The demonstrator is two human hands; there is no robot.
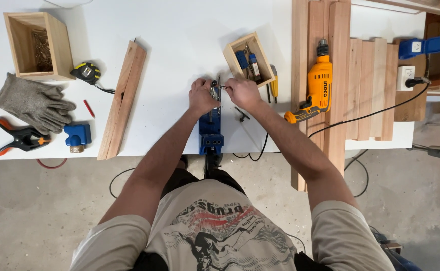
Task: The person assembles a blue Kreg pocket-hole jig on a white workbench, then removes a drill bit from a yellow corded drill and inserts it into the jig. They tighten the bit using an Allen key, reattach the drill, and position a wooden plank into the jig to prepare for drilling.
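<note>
Jig: blue drilling jig [211,131] at frame centre on white surface [179,45], long axis vertical in frame, near end at surface edge.
Left hand [202,96]: fingers clenched on jig's far end.
Right hand [243,92]: fingers pinching thin dark tool [222,87], pointing left.
Beside: wooden box [249,58], upper right of hands.

I am looking down at a white table [179,30] standing on a grey concrete floor [39,216]; even light is falling, black cables [360,175] trailing below its front edge.
</note>
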